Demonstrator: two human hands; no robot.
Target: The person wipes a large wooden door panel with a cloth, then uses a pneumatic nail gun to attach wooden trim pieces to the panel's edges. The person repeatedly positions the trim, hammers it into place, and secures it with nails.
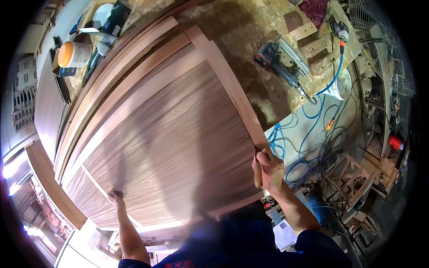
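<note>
A large wooden door panel (178,147) with dark grain and a paler frame (232,85) lies flat before me. At its right edge my right hand (269,167) is closed round a hand tool with a wooden handle (258,175). The working end of that tool points to the frame's edge and is mostly hidden by my fingers. My left hand (116,197) rests on a narrow pale crossbar (94,179) toward the panel's left end. Its fingers are curled in, and whatever they may hold is hidden.
Long boards (120,62) lie along the far side. On the worktable (232,22) are a power tool (272,56), wood blocks (313,44) and a sander (340,32). A white bucket (342,85) and blue hoses (308,143) are right. A tub (76,54) stands far left.
</note>
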